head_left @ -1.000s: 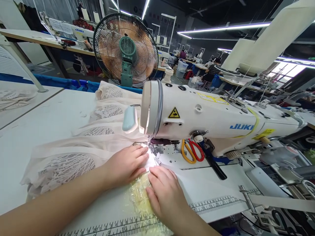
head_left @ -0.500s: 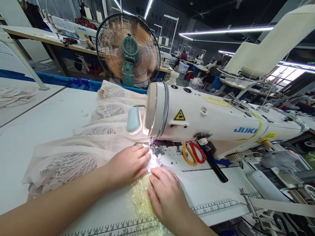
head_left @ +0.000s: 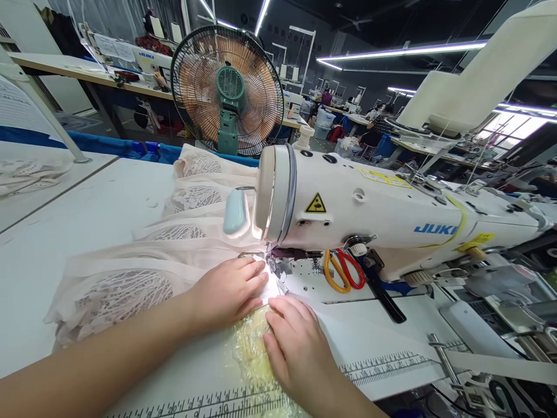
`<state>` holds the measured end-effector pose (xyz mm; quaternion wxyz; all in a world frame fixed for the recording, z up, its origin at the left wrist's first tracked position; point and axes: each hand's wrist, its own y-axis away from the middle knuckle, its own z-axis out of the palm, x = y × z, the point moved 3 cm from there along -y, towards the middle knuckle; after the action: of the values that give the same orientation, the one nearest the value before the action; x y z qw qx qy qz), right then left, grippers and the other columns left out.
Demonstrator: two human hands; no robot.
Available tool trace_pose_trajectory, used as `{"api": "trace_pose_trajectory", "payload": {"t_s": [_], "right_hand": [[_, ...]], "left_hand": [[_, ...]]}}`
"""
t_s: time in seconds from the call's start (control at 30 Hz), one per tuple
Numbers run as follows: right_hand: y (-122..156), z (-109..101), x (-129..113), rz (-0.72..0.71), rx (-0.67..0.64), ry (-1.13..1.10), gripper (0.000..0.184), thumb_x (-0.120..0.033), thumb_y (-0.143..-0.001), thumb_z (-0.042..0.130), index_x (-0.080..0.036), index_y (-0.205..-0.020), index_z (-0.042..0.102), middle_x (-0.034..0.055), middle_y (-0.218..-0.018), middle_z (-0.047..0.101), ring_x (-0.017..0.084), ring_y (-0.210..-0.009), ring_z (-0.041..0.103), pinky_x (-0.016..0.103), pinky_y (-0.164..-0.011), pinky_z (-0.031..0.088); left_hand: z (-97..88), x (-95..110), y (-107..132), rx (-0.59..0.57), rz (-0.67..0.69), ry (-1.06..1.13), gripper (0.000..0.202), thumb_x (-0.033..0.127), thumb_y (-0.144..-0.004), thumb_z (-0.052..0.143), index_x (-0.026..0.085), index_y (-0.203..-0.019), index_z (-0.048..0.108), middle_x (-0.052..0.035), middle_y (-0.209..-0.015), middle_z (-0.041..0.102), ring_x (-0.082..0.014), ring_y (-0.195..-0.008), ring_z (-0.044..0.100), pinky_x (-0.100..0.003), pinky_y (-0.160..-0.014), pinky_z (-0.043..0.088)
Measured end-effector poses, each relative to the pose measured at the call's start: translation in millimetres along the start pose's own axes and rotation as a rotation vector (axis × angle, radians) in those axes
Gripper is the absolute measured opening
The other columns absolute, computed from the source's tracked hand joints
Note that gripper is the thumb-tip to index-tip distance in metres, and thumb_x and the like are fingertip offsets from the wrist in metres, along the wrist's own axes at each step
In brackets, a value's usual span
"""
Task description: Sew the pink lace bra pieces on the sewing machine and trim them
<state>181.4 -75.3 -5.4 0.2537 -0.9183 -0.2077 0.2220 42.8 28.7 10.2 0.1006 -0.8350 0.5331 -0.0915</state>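
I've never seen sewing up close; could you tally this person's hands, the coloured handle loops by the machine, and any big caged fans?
Hands (left hand, right hand): 2
Orange handle loop: 1
Red handle loop: 1
Big caged fan: 1
Total: 5

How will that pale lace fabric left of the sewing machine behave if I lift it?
The fabric is probably floppy, since it lies in soft, loose folds. It looks light for its size, being thin and sheer near its edges. The open lace panels might snag or tear if tugged.
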Motion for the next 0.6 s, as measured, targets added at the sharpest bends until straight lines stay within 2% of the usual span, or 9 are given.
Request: {"api": "trace_pose_trajectory", "payload": {"t_s": [0.2,0.43,0.53,0.6], "right_hand": [[0.4,1.3,0.8,0.005,-0.022,-0.003,0.022,-0.015,-0.087,0.047,-0.016,-0.104,0.062,0.0118,-0.109,0.068,0.026,-0.105,0.061,0.043,-0.094,0.052],[1.3,3.1,2.6,0.013,-0.021,-0.003,0.021,-0.016,-0.087,0.049,-0.015,-0.103,0.063,0.0128,-0.114,0.066,0.027,-0.110,0.059,0.043,-0.096,0.052],[1.1,3.1,3.2,0.018,-0.019,-0.009,0.021,-0.015,-0.087,0.049,-0.013,-0.102,0.064,0.0136,-0.114,0.066,0.027,-0.110,0.059,0.044,-0.096,0.052],[0.6,2.5,3.4,0.027,-0.016,-0.025,0.023,-0.014,-0.087,0.048,-0.012,-0.102,0.065,0.0142,-0.113,0.066,0.028,-0.109,0.059,0.044,-0.095,0.052]], "left_hand": [[-0.6,-1.8,-2.5,-0.020,0.008,-0.043,0.025,0.029,-0.089,0.052,0.013,-0.104,0.064,-0.0165,-0.115,0.067,-0.0312,-0.099,0.063,-0.043,-0.080,0.054],[-2.5,-10.2,-6.1,0.018,0.032,-0.075,0.024,0.027,-0.087,0.053,0.013,-0.104,0.064,-0.0158,-0.111,0.068,-0.0315,-0.098,0.062,-0.045,-0.080,0.054],[-4.8,-0.5,-4.8,0.061,0.060,-0.061,0.018,0.022,-0.088,0.051,0.015,-0.097,0.065,-0.0128,-0.103,0.069,-0.0284,-0.091,0.062,-0.043,-0.077,0.053],[-5.8,10.3,-0.7,0.124,0.104,-0.040,0.020,0.016,-0.090,0.046,0.016,-0.093,0.066,-0.0100,-0.096,0.070,-0.0252,-0.088,0.063,-0.042,-0.080,0.052]]}}
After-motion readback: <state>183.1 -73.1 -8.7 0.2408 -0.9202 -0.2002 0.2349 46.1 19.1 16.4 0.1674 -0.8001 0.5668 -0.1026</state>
